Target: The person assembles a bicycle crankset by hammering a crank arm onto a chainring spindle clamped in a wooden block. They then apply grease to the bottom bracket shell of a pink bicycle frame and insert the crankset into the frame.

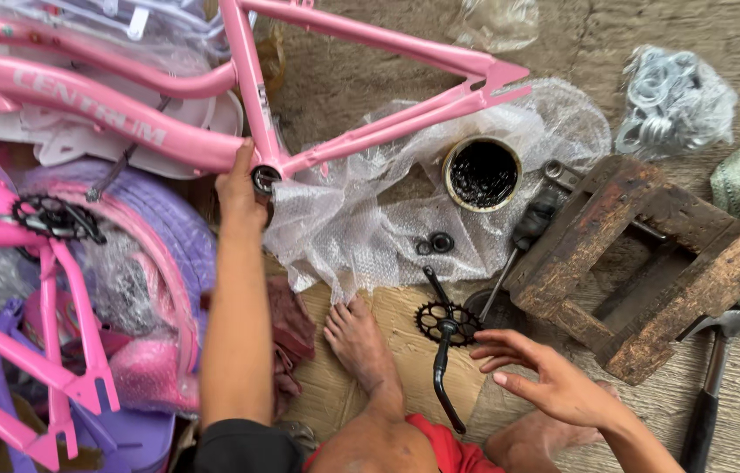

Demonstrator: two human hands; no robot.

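- Wooden flooring (738, 35) is lying under scattered bicycle parts.
- Left hand (241, 191) is gripping the pink frame (169, 136) at its bottom bracket.
- Right hand (545, 377) is hovering, fingers spread, just beside the black crank (445, 337) on cardboard.

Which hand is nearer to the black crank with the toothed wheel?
Right. The right hand hovers open just beside the black crank. The left hand is far up, holding the pink frame.

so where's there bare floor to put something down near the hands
Bare wood floor shows along the top, between the pink frame and the bag of rings, and at lower right past the hammer. The cardboard by the right hand has a little room beside the crank. Around the left hand, frames, purple tyre and bubble wrap crowd everything.
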